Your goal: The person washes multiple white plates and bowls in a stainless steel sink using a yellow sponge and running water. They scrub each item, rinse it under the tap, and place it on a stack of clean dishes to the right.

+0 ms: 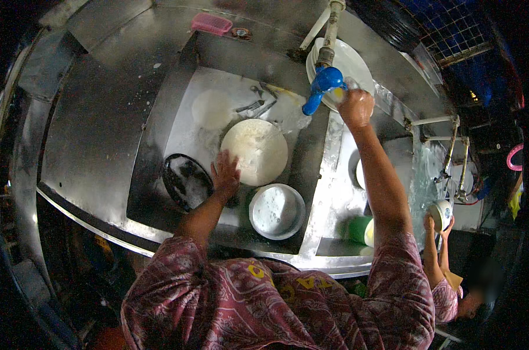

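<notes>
My left hand (227, 173) is over the sink basin, fingers spread, at the left edge of a large round white plate (261, 151). Whether it touches the plate is hard to tell. Beside that wrist lies a dark oval dish (186, 181), and to its right a round metal pan (276, 212) holds water with suds. My right hand (356, 107) is curled in front of several white plates (356, 57) leaning at the back, just right of the blue tap (323, 85). A blurred whitish and yellow thing (341, 91) shows at its fingers; the grip is unclear.
Forks (251, 106) and a pale round dish (212, 108) lie in the basin. A pink plastic basket (212, 22) sits on the back ledge. In the right basin stands a green container (358, 229). Farther right, another person's hands (439, 227) hold a white bowl (441, 214).
</notes>
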`<state>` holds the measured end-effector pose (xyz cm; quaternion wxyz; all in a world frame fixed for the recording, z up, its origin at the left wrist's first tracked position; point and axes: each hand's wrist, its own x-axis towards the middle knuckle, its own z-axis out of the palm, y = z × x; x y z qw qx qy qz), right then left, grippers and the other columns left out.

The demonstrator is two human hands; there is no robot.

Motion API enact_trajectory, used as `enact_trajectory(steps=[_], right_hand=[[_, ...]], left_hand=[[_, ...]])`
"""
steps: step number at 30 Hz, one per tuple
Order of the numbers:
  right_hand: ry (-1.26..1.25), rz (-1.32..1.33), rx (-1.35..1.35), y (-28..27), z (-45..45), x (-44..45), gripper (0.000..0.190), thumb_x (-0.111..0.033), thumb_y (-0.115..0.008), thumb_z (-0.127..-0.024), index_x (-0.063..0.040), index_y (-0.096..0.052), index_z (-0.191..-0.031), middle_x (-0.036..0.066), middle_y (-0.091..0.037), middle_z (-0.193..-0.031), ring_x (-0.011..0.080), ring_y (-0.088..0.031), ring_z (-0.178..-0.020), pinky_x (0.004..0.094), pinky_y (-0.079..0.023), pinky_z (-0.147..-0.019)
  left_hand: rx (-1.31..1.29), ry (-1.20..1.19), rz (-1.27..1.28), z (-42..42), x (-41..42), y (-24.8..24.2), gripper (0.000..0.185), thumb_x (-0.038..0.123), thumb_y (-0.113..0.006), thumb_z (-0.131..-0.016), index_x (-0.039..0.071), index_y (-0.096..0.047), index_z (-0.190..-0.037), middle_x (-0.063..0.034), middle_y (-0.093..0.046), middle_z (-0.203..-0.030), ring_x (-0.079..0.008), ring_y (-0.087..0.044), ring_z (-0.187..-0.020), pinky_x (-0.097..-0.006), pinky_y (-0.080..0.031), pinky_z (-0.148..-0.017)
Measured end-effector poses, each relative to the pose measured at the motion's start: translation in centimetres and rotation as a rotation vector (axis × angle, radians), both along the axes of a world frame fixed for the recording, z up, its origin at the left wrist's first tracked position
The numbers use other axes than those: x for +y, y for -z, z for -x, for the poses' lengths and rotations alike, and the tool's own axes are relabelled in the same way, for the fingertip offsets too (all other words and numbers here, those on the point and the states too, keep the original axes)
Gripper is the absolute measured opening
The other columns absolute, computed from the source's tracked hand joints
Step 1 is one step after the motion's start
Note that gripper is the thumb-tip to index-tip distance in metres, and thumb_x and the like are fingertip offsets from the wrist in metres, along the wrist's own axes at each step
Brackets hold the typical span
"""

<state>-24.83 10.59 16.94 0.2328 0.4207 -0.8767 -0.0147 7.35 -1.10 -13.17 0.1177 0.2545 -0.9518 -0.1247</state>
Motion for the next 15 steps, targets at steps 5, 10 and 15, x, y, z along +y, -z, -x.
enact_trajectory(steps=[5,10,15], right_hand=[[0.018,-0.005,-0.081,3.3,3.1,-1.0,0.033,-0.022,-0.068,-0.066,-0.013,-0.064,-0.098,0.011,-0.063,-0.087,0.0305,-0.063,-0.076,0.0415,-0.051,-0.070],[0.115,-0.004,-0.053,5.2,4.8,0.0,0.034,-0.028,-0.059,-0.079,-0.013,-0.061,-0.110,0.013,-0.059,-0.108,0.0316,-0.057,-0.100,0.0503,-0.031,-0.101],[-0.155,0.727,-0.354,4.9,-4.6,1.2,0.050,-0.027,-0.048,-0.088,-0.009,-0.042,-0.134,0.019,-0.040,-0.133,0.0354,-0.030,-0.129,0.0494,-0.016,-0.108]], left_hand=[[-0.052,-0.372,-0.266,2.7,-2.5,1.2,0.046,0.028,-0.053,-0.085,0.010,-0.043,-0.127,-0.0175,-0.039,-0.131,-0.0349,-0.035,-0.122,-0.0536,-0.031,-0.097],[0.153,-0.414,-0.345,5.2,-4.6,8.0,0.035,0.026,-0.058,-0.083,0.008,-0.049,-0.111,-0.0158,-0.050,-0.113,-0.0332,-0.051,-0.100,-0.0479,-0.043,-0.082],[-0.053,-0.612,-0.728,5.1,-6.8,7.9,0.030,0.027,-0.063,-0.079,0.007,-0.054,-0.099,-0.0171,-0.059,-0.098,-0.0316,-0.060,-0.083,-0.0443,-0.048,-0.070]])
